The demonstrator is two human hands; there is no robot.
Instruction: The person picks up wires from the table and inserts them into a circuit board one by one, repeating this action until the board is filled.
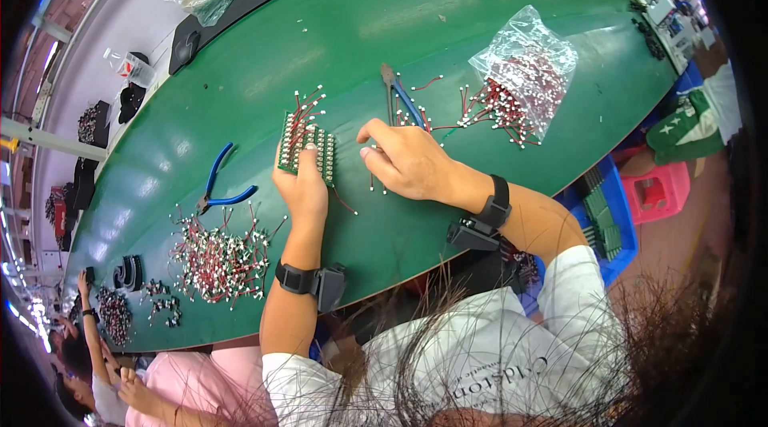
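Note:
My left hand (305, 191) is closed on a green circuit board panel (326, 156), thumb across its face. Rows of small pale connectors cover the panel, and several red-and-black wire leads (301, 116) stick up from its upper part. Just right of the panel, my right hand (412, 161) hovers with its fingers curled and its thumb and index fingertips close together. Whatever may be between them is too small to make out. Beyond the right hand lie blue-handled pliers (406, 99) among a few loose leads.
A clear plastic bag (528, 67) spills wire leads at the right. Blue-handled cutters (216, 187) lie left, above a pile of leads (224, 257). A blue crate (622, 243) and pink stool (658, 193) stand beyond the table's right edge. Another person's arm (94, 339) reaches in at far left.

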